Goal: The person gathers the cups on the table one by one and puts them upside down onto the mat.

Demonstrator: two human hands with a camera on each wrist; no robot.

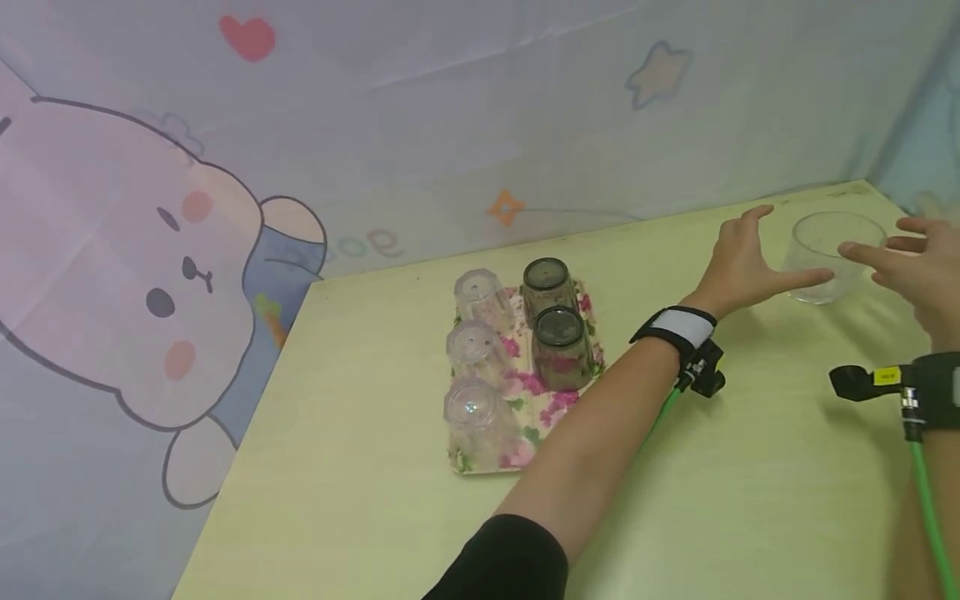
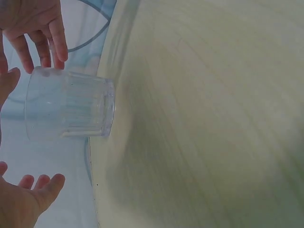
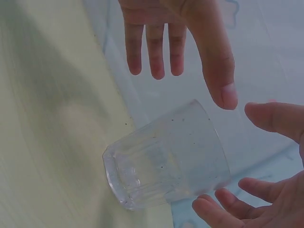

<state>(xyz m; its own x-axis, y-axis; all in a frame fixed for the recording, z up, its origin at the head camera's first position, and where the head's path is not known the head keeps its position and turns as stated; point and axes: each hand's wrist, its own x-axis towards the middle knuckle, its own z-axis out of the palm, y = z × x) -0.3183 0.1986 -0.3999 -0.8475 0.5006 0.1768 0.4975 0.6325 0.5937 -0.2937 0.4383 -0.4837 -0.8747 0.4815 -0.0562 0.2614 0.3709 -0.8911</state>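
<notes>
A clear tumbler (image 1: 823,260) with a faceted base stands upright on the table at the far right, between my two hands. My left hand (image 1: 738,268) reaches in from its left side, thumb and fingers spread wide, the thumb overlapping the glass in the head view. In the right wrist view a gap shows between the left fingers (image 3: 156,52) and the tumbler (image 3: 166,161). On the other side is my right hand (image 1: 915,267), its fingertips right at the tumbler's wall near the rim, thumb held in front. Neither hand is wrapped around the glass.
A floral tray (image 1: 536,417) lies to the left, bearing upside-down glasses: three clear ones (image 1: 480,412) in one column and two dark grey ones (image 1: 561,350) beside them. My left forearm passes over the tray's near right corner. A printed cloth wall (image 1: 450,108) stands behind the table.
</notes>
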